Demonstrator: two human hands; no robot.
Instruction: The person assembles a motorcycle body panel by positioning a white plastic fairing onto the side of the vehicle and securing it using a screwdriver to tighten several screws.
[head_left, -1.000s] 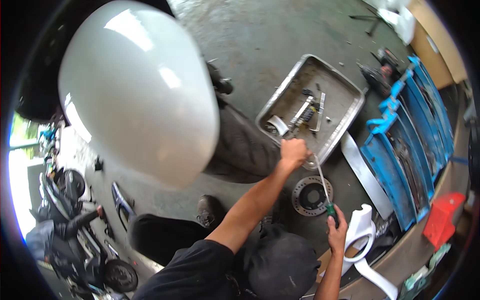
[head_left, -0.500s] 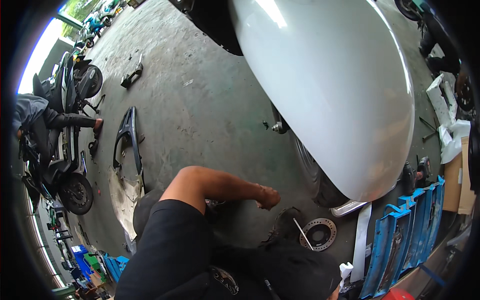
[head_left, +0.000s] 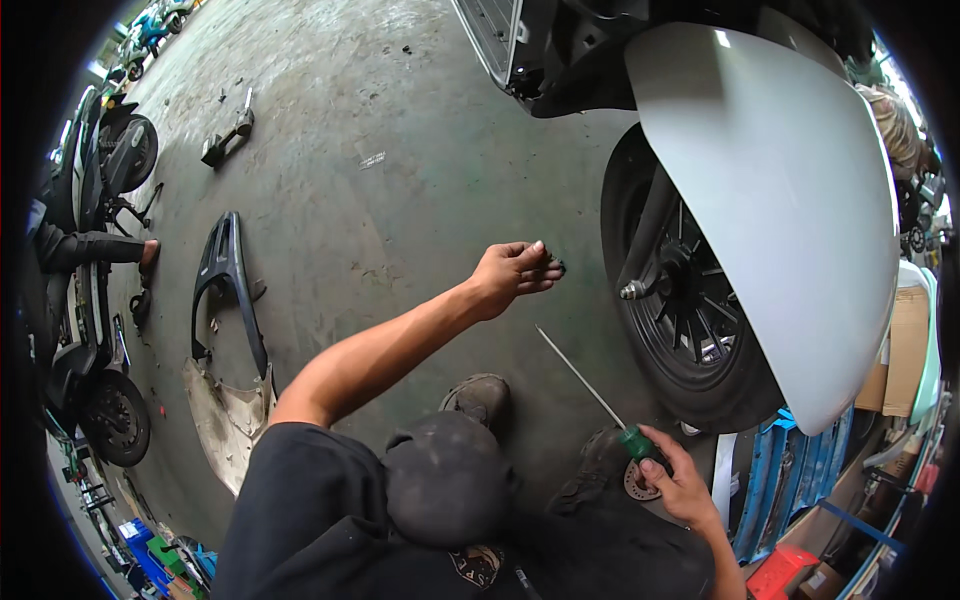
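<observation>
My left hand [head_left: 508, 278] reaches out over the floor, thumb and fingers drawn together at a small dark part [head_left: 559, 265]. The part shows at the fingertips; whether it is off the floor is unclear. In my right hand [head_left: 680, 482] is a screwdriver with a green handle [head_left: 636, 442], its long thin shaft pointing up and left. Just right of both hands stands a spoked front wheel [head_left: 690, 300] with a black tyre, an axle end sticking out towards the left hand. A glossy pale grey body panel [head_left: 775, 190] covers its right side.
A perforated brake disc [head_left: 638, 484] lies partly hidden behind my right hand, near my boots [head_left: 480, 396]. Left are a black frame-like panel [head_left: 232, 270], a loose metal part [head_left: 228, 138] and motorcycles with a person's leg [head_left: 100, 248]. Blue panels [head_left: 790, 480] stand at lower right.
My left hand has moved up and forward to the small dark part. The right hand and screwdriver have risen into full view. The view has shifted, showing more of the wheel.
</observation>
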